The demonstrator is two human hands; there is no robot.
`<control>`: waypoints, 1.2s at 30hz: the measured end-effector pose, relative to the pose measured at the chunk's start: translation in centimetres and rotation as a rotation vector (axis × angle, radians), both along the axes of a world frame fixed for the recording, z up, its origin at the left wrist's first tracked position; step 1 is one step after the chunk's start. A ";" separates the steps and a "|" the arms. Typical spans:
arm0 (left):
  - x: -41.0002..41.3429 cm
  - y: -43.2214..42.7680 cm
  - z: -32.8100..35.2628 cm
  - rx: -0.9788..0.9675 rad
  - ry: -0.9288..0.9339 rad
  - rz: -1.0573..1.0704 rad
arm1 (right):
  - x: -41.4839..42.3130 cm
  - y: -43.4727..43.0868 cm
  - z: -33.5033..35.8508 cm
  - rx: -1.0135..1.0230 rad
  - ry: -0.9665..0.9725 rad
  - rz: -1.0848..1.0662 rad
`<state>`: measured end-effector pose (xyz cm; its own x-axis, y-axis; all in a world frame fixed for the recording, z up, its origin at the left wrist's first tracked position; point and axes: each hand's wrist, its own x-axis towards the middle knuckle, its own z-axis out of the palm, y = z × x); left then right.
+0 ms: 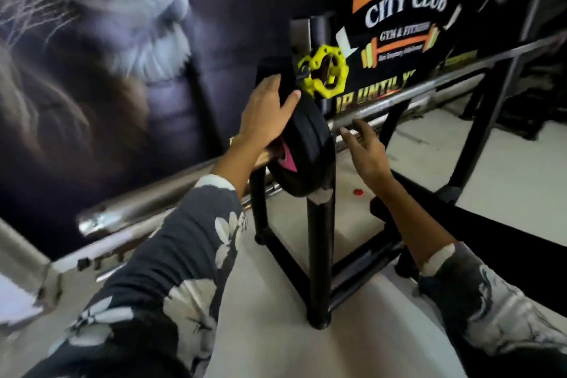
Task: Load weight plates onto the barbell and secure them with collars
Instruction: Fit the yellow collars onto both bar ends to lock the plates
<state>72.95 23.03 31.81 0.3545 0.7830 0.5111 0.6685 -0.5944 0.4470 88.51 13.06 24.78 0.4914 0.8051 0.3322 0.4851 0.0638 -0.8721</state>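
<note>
Black weight plates (308,144) sit edge-on on the barbell (429,86), which lies across a black rack stand (319,255). My left hand (267,113) straddles the top rim of the plates, fingers on the outer face and thumb on the inner side. My right hand (366,150) hovers with spread fingers just below the bar's shaft, right of the plates, holding nothing. A yellow collar (325,70) hangs on the rack upright behind the plates. A pink patch (287,158) shows at the plates' hub. The chrome sleeve end (98,221) sticks out to the lower left.
A dark printed banner (405,6) covers the wall right behind the rack. A small red object (357,192) lies on the pale floor by the stand. A second black stand (478,138) holds the bar further right. Metal rails (27,258) run along the left.
</note>
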 end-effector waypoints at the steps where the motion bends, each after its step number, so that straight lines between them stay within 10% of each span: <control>1: -0.2 1.9 0.3 -0.018 0.010 -0.033 | 0.1 2.3 1.0 0.026 0.072 -0.026; 11: -0.5 0.9 -1.5 0.046 -0.049 -0.114 | 2.4 10.0 3.5 0.197 1.028 0.320; 24: -0.4 0.5 -1.2 -0.020 -0.085 -0.111 | 1.8 4.2 9.0 0.513 1.005 0.313; 30: -0.2 -5.6 -1.6 0.110 -0.470 -0.247 | -0.7 -3.5 5.4 0.500 0.861 0.231; 36: 1.0 -12.9 -5.1 -0.712 -0.728 -0.596 | -2.1 -8.3 -0.8 0.453 0.947 0.185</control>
<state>73.97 10.16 26.68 0.5659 0.7829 0.2586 -0.1795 -0.1892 0.9654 86.37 4.74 23.93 0.5889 0.7909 0.1662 -0.4289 0.4801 -0.7652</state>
